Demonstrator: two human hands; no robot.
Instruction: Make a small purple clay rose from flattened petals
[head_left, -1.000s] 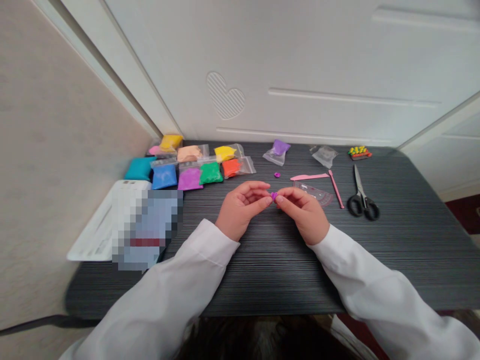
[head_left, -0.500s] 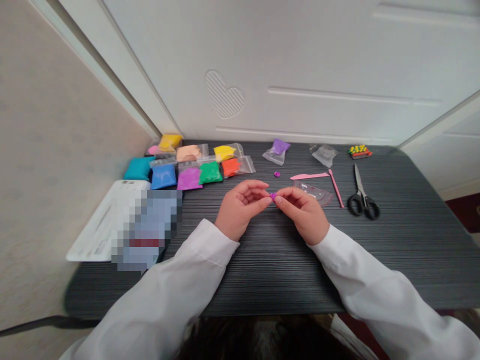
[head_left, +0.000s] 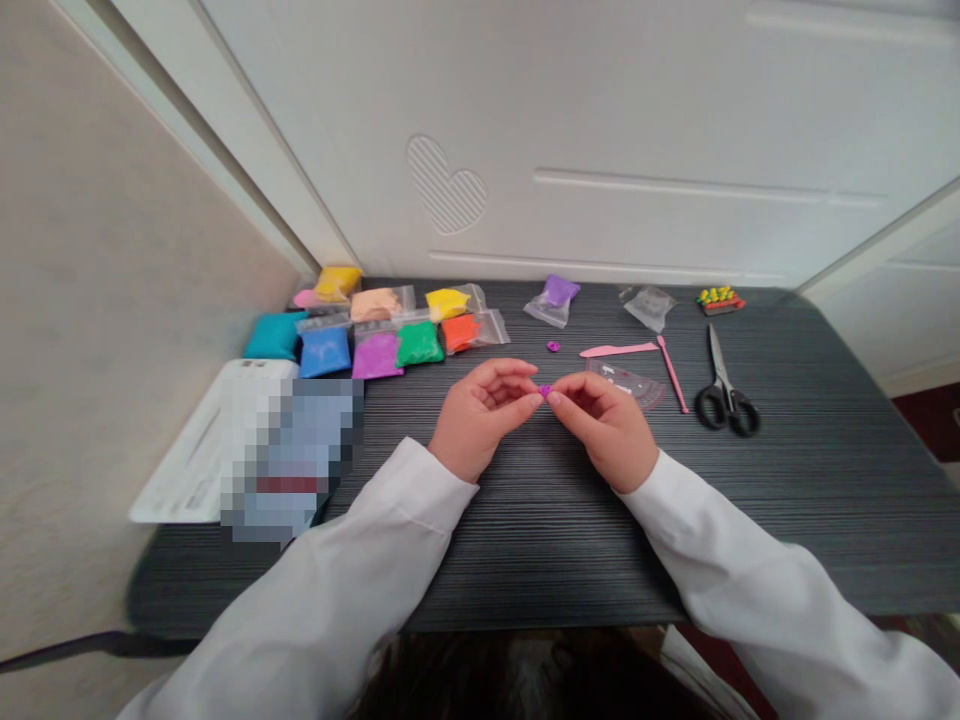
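Between my fingertips, above the middle of the dark table, is a small piece of purple clay (head_left: 545, 391). My left hand (head_left: 484, 415) pinches it from the left with thumb and finger. From the right, my right hand (head_left: 606, 425) pinches the same piece, so both hands are closed on it. Fingertips hide part of its shape. Just beyond my hands a second small purple clay piece (head_left: 553, 346) lies on the table. A clear protractor (head_left: 630, 385) lies partly behind my right hand, below a pink clay knife (head_left: 619, 350).
A pink stick tool (head_left: 673, 375) and black-handled scissors (head_left: 724, 395) lie to the right. Behind are an opened purple clay bag (head_left: 559, 292), a clear bag (head_left: 649, 308) and a small yellow-topped clay model (head_left: 720, 302). Several coloured clay packets (head_left: 326, 350) and a white tray (head_left: 176, 480) are at left.
Both hands stay in nearly the same place, still pinching the purple clay. The piece appears slightly turned or more pressed between the fingertips. The view has shifted very slightly.
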